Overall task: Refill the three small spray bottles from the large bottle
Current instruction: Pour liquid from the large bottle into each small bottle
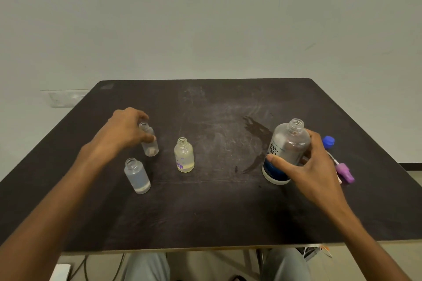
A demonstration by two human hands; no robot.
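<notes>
Big bottle (pixel 285 153) uncapped, right of center on the table (pixel 217 212), right hand (pixel 312 166) wrapped round it; left hand (pixel 127 130) pinching the far small bottle (pixel 149 141), other 2 small bottles (pixel 137 175) (pixel 184 155) open nearby. Looks like just before the 1st pour. Next: lift, line up necks, tip slow or spill.

A plain, bare room, kind uncertain

A scuffed dark table (pixel 228 212) stands against a blank pale wall (pixel 205 18); cables (pixel 85 267) trail on the light floor (pixel 205 264) beneath, a wall socket plate (pixel 66 98) behind.
</notes>
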